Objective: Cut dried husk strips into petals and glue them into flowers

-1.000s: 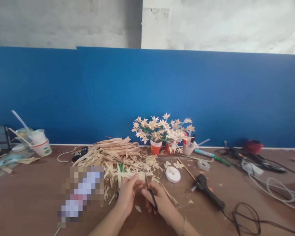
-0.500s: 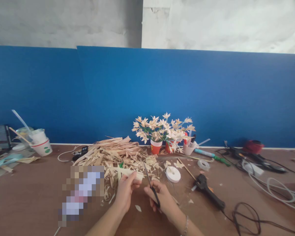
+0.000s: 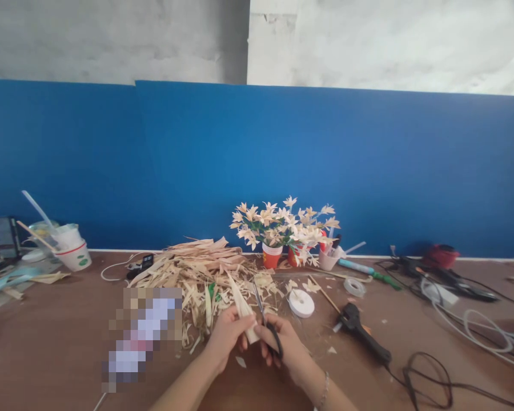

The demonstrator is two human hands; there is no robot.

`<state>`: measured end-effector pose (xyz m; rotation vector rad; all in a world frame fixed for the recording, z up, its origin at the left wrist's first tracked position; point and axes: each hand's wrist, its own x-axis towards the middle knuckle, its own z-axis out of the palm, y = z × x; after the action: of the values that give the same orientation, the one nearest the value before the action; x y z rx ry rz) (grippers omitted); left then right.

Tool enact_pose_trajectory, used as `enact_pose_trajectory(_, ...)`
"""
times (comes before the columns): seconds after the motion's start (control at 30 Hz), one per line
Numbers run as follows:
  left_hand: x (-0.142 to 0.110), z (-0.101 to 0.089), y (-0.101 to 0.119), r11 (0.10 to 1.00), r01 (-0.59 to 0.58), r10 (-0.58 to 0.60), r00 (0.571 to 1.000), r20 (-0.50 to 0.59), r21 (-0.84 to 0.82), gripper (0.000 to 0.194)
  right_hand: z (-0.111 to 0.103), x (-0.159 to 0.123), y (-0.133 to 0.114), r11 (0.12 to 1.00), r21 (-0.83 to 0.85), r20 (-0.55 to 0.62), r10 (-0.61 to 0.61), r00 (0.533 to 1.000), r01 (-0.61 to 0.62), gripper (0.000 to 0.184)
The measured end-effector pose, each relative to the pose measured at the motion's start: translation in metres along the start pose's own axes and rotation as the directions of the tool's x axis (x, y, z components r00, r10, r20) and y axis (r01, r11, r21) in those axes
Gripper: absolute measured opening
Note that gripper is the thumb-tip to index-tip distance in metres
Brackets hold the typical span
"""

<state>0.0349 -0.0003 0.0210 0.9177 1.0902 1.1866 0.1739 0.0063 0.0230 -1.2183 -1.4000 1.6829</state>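
My left hand [image 3: 228, 337] is closed on a pale strip of dried husk [image 3: 240, 298], pinched near its lower end between thumb and fingers. The strip points up and away, its tip over the pile. In my right hand [image 3: 282, 341] is a pair of scissors [image 3: 274, 337] with black handles, the blades pointing away from me beside the strip. The fingertips of both hands are close together at the strip's lower end. A pile of dried husk strips [image 3: 197, 260] lies behind my hands, and a small pale scrap [image 3: 240, 362] is on the table below them.
Cups of husk flowers [image 3: 272, 257] stand by the blue partition [image 3: 282, 142]. Right of my hands are a white tape roll [image 3: 301, 303], a glue gun [image 3: 364, 335] and loose cables [image 3: 432, 385]. A paper cup [image 3: 75, 258] stands far left, a pixelated patch [image 3: 141, 339] nearer.
The husk strip has swung from lying sideways to pointing away from me. My left hand has moved right, bringing the strip beside the scissors and close to my right hand.
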Motion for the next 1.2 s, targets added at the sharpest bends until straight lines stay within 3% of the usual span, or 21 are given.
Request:
enact_pose_trajectory(0.07,0.000,0.001,-0.002,1.000,0.017,-0.018,0.998,0.052,0.022,0.029,-0.001,0.000,-0.001,1.000,-0.029,-0.025,0.006,1.000,-0.006,0.045)
enact_pose_trajectory(0.27,0.002,-0.003,-0.001,0.994,0.064,-0.069,0.996,0.058,0.089,0.032,-0.006,0.002,0.000,0.998,-0.058,-0.014,0.001,1.000,-0.001,0.040)
enact_pose_trajectory(0.5,0.001,-0.011,0.010,0.998,0.054,-0.054,0.999,0.000,0.028,0.029,-0.029,0.004,-0.004,1.000,0.008,-0.055,-0.009,0.998,0.009,0.040)
enact_pose_trajectory(0.67,0.000,-0.006,0.008,0.999,0.042,-0.042,0.999,-0.005,0.014,0.031,-0.015,0.001,-0.003,0.999,-0.047,0.067,0.007,0.998,-0.004,0.041)
enact_pose_trajectory(0.8,-0.001,-0.004,0.004,0.996,0.039,-0.042,0.999,0.033,0.079,0.033,-0.003,-0.001,-0.003,0.995,-0.098,0.026,0.031,0.999,-0.029,0.042)
enact_pose_trajectory(1.03,0.002,-0.012,0.003,0.992,0.079,-0.081,0.997,0.009,0.101,0.034,-0.027,0.003,-0.003,1.000,-0.007,-0.003,-0.012,1.000,0.012,0.040)
enact_pose_trajectory(1.2,-0.001,-0.006,0.005,0.997,0.054,-0.054,0.998,0.010,0.060,0.034,-0.015,0.001,-0.001,0.998,-0.064,0.083,0.032,0.996,-0.027,0.043)
